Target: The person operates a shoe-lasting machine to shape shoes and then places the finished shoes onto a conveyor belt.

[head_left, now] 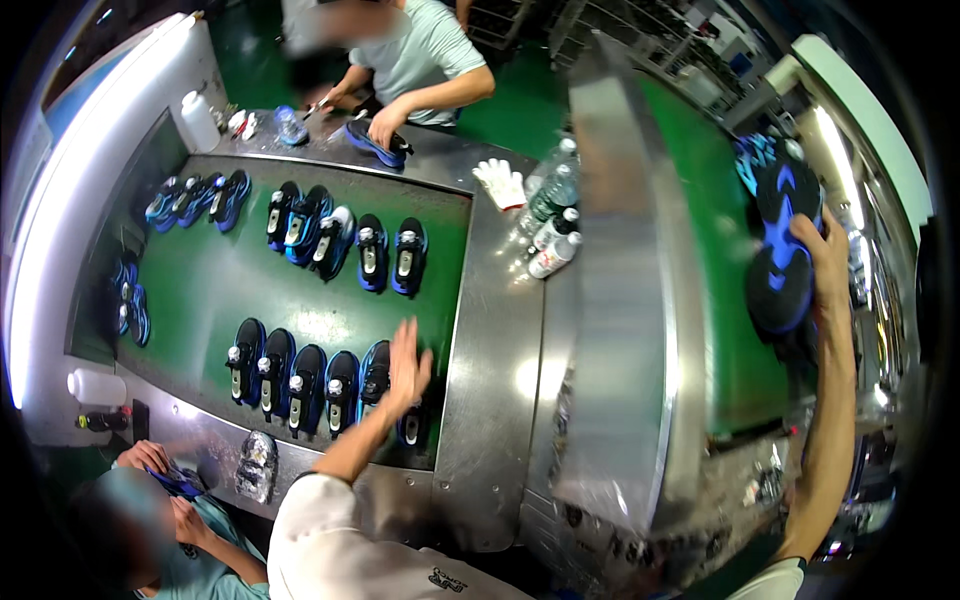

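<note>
"Two hands in my view from here; which one is gripping?"

"The right hand [820,245]. I have it closed on the edge of a shoe [780,290], black and blue, sole turned up toward me, above the green strip [725,355] on the right."

"And the left hand [406,372]?"

"Spread, fingers stretched out, over the right end of the near row [307,388] of shoes. I can't make out whether it touches the one beneath."

"What lies around it?"

"Six shoes in that row, side by side on the green bed [200,295]. Beyond them I count five in the far row [372,252], then a group [193,200] at the far left corner. More shoes [132,300] sit by the left edge."

"Farther out?"

"The metal table [490,340] frames the bed. On its right side I see a white glove [500,183] just beside some bottles [550,225]. Across the table, a co-worker's hand [388,125] rests on another shoe [372,150]. At lower left, a second co-worker [215,545] holds something blue [178,482], too small for me to identify."
</note>
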Available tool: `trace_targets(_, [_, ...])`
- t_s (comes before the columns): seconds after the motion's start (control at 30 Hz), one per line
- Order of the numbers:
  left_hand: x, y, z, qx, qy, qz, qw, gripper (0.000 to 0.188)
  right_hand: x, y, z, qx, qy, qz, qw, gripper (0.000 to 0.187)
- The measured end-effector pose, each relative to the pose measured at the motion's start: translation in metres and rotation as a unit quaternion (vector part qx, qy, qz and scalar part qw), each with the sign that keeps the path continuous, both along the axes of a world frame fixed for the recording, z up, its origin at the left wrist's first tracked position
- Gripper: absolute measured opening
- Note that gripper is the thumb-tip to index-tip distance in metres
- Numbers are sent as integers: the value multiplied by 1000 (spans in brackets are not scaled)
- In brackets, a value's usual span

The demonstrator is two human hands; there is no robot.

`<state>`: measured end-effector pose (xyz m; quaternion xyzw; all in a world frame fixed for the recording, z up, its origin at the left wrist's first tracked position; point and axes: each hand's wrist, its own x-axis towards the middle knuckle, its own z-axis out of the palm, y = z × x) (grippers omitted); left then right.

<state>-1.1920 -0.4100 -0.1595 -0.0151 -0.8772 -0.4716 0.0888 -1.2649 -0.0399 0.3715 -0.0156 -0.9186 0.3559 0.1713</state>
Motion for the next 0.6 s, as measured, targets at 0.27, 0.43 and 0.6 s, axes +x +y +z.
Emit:
trace_targets(0.27, [248, 89, 196, 405, -446, -426, 674, 52, 190, -54, 71, 239, 334, 3, 912, 80])
trace_targets(0.43, [285, 190, 315, 522, -245, -588, 567, 89, 376, -36, 43, 368, 327, -62, 868, 89])
trace_targets(0.6, [367, 269, 352, 500, -164, -634, 567, 83, 531, -47, -18, 358, 158, -313, 865, 88])
